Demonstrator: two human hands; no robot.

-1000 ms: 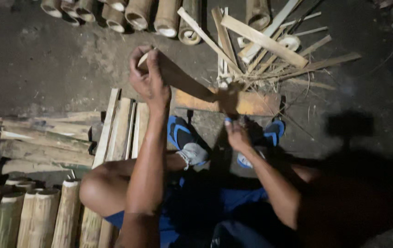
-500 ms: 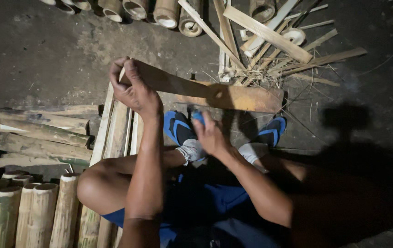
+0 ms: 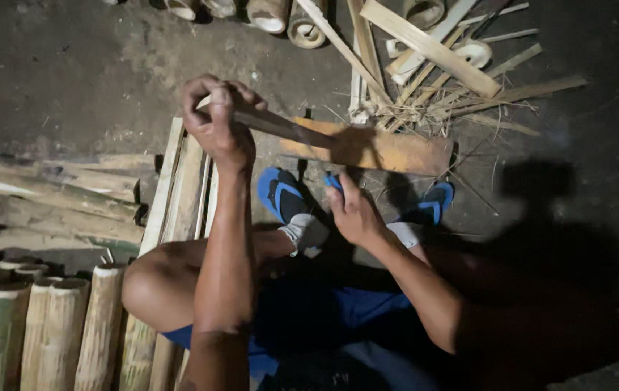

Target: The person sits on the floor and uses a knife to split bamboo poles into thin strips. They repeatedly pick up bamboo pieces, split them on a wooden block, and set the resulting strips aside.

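Observation:
I sit on the dark ground with knees apart, wearing blue sandals (image 3: 280,194). My left hand (image 3: 217,123) is raised and closed around the handle of a long dark chopping knife (image 3: 280,127). Its blade points right, over the near end of a flat orange-brown wooden block (image 3: 389,152) lying on the ground. My right hand (image 3: 353,211) is low between my feet, fingers stretched toward the ground just below the block, with nothing seen in it. Shadow hides the ground under that hand.
Split bamboo slats (image 3: 183,181) lie by my left knee, with rough split pieces (image 3: 63,199) further left. Round bamboo sections (image 3: 49,333) stand at the bottom left. Strips, shavings and cut tubes (image 3: 425,58) are heaped beyond the block.
My right hand has drawn back from the block toward my feet. My left hand with the knife has stayed raised, shifting slightly left in view.

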